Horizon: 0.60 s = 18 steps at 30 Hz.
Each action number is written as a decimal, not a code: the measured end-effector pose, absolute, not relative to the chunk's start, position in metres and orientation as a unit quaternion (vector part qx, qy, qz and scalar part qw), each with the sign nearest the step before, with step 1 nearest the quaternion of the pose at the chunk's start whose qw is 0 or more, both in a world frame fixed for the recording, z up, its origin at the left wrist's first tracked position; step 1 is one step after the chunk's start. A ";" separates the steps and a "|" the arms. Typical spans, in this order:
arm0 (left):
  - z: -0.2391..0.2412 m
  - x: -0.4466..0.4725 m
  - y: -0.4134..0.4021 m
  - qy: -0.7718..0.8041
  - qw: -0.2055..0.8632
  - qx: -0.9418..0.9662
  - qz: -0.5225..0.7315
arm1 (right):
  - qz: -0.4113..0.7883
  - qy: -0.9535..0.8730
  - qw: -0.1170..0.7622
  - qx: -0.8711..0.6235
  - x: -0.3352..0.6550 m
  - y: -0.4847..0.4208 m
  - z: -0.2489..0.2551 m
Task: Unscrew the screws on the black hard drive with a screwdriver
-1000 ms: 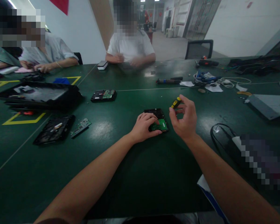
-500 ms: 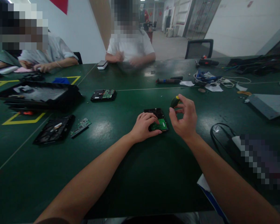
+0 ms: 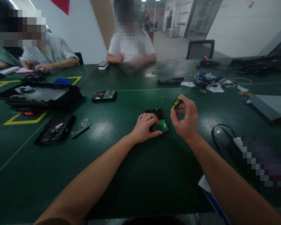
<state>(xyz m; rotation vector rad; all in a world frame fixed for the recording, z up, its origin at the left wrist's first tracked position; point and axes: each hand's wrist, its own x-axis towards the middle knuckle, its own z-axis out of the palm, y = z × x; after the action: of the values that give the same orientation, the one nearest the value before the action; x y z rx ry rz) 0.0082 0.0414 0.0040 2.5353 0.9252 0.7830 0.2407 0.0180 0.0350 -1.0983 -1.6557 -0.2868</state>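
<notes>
A black hard drive with a green circuit board (image 3: 163, 125) lies flat on the dark green table (image 3: 121, 175). My left hand (image 3: 145, 126) grips it from the left, fingers over its top and thumb along the near edge, hiding part of the board. Just right of the drive, my right hand (image 3: 186, 117) is closed on a screwdriver (image 3: 176, 103) with a black and yellow handle. The handle tilts up to the right between fingertips and thumb. Its shaft is barely visible, and I cannot tell whether the tip touches the drive.
Another hard drive (image 3: 104, 95) lies farther back. To the left are an opened drive casing (image 3: 55, 130), a loose circuit board (image 3: 81, 127) and a black tray (image 3: 39, 93). A grey metal box (image 3: 270, 106) and cables (image 3: 236, 82) sit at right. Two people sit across.
The screwdriver handle has turned in my right hand, now showing more of its yellow markings. My left hand and the hard drive keep their place.
</notes>
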 end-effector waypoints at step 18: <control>0.002 0.008 0.043 0.324 0.172 0.889 0.275 | -0.112 -0.695 0.533 -0.469 0.239 0.017 0.036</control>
<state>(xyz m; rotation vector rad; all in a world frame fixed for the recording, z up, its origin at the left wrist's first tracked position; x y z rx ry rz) 0.0076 0.0426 0.0020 2.5221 0.9196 0.7819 0.2390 0.0167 0.0359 -1.1193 -1.6567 -0.2679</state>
